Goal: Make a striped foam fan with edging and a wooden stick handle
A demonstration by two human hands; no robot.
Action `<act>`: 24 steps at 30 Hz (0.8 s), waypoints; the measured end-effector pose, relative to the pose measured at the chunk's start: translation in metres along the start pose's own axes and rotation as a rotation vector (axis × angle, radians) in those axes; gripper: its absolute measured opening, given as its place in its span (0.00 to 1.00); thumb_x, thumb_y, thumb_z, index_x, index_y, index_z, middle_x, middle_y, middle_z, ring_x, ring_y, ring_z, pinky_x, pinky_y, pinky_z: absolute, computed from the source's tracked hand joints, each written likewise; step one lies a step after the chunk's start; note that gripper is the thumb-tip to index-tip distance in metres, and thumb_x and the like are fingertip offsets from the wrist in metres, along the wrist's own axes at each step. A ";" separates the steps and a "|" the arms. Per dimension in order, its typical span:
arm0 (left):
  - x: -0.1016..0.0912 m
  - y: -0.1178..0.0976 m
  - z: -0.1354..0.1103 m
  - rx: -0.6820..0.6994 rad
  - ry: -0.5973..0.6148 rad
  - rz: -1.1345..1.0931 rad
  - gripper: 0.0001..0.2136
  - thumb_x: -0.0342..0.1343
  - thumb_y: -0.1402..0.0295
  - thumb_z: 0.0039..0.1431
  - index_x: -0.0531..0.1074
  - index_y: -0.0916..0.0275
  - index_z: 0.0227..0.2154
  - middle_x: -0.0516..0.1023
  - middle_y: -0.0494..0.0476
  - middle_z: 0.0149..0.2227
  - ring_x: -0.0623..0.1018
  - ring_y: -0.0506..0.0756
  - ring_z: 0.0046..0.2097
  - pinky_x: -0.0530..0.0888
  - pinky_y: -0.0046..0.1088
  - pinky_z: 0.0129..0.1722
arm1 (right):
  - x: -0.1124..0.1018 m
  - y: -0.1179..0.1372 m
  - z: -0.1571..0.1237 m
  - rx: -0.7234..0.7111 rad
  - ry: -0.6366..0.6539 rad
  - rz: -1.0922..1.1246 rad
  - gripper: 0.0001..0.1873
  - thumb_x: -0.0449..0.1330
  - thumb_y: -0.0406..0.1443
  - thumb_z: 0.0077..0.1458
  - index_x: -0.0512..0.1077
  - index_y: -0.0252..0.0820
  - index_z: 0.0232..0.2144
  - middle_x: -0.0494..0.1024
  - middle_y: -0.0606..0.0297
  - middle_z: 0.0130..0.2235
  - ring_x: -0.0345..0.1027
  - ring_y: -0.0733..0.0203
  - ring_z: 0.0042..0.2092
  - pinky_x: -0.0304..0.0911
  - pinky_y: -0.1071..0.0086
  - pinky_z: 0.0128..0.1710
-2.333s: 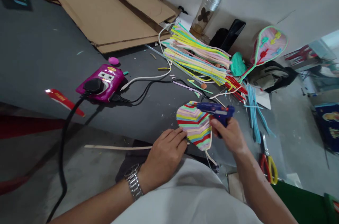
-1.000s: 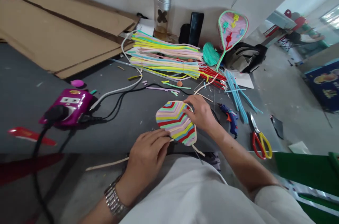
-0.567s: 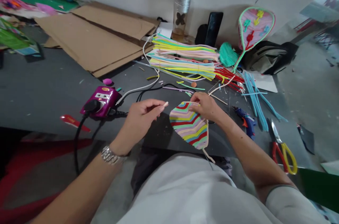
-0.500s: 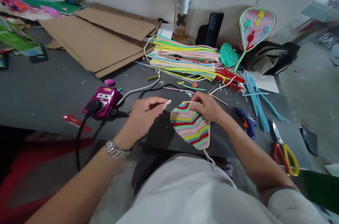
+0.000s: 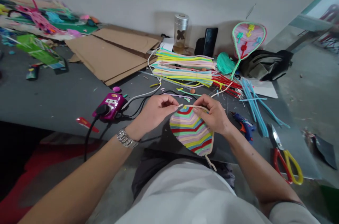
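Observation:
My right hand [image 5: 213, 112] pinches the top edge of a leaf-shaped panel [image 5: 192, 130], striped with coloured pipe cleaners. A cream pipe cleaner [image 5: 212, 142] borders its right side, with a tail hanging below the bottom tip. My left hand [image 5: 156, 111], with a metal watch [image 5: 126, 137] on its wrist, closes finger and thumb on a short cream pipe cleaner end [image 5: 180, 105] by the panel's top. Whether that end joins the border is unclear.
Behind the hands lie bundled pipe cleaners [image 5: 185, 72]. A purple power socket [image 5: 111, 105] with cords stands left. On the right are a blue glue gun [image 5: 245, 125], light-blue pipe cleaners [image 5: 255, 111] and scissors [image 5: 287, 160]. A bottle [image 5: 180, 33], phone [image 5: 210, 42] and finished fan [image 5: 249, 40] stand behind.
My left hand has moved right with the pinched pipe cleaner end, up to the panel's top edge. My right hand still grips the panel. The whole view has shifted slightly.

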State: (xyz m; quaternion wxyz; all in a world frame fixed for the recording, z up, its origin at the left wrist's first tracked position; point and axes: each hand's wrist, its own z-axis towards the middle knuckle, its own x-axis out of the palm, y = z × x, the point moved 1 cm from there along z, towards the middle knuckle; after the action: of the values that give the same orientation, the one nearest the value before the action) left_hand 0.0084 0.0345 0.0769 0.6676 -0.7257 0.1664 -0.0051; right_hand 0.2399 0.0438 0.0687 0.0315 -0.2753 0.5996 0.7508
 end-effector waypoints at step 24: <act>0.005 -0.032 0.005 -0.083 0.263 -0.027 0.13 0.66 0.57 0.52 0.80 0.63 0.32 0.80 0.52 0.32 0.75 0.53 0.34 0.70 0.27 0.34 | -0.024 0.019 -0.005 -0.076 0.127 0.102 0.11 0.67 0.41 0.60 0.73 0.41 0.39 0.76 0.67 0.34 0.67 0.65 0.34 0.64 0.69 0.37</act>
State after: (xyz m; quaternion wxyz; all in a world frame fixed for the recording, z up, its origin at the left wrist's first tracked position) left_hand 0.0216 0.0402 0.1062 0.6093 -0.7478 0.2429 -0.1022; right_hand 0.2547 0.0411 0.0953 -0.0555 -0.2926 0.5847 0.7546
